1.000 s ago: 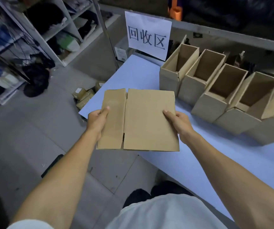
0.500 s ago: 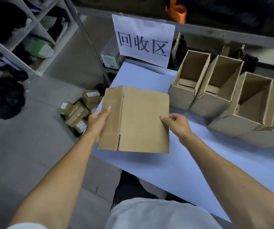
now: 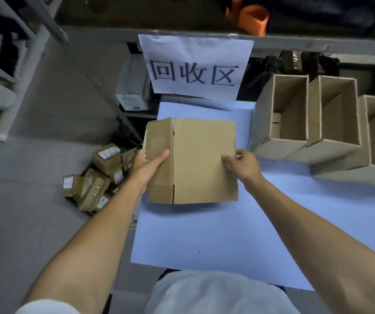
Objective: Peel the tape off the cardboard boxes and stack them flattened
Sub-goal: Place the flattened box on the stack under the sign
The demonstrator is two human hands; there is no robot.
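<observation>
You hold the flattened box (image 3: 204, 159) level over the far left part of the pale surface (image 3: 204, 234), under the paper sign (image 3: 195, 64). Your left hand (image 3: 147, 165) pinches its left flap, thumb on top; your right hand (image 3: 242, 163) grips the right edge, fingers curled round it. Lower it flat, creases pressed down, and square it to the surface's corner so later boxes stack evenly. Keep it apart from the open boxes (image 3: 306, 116) at right, which probably await flattening.
</observation>
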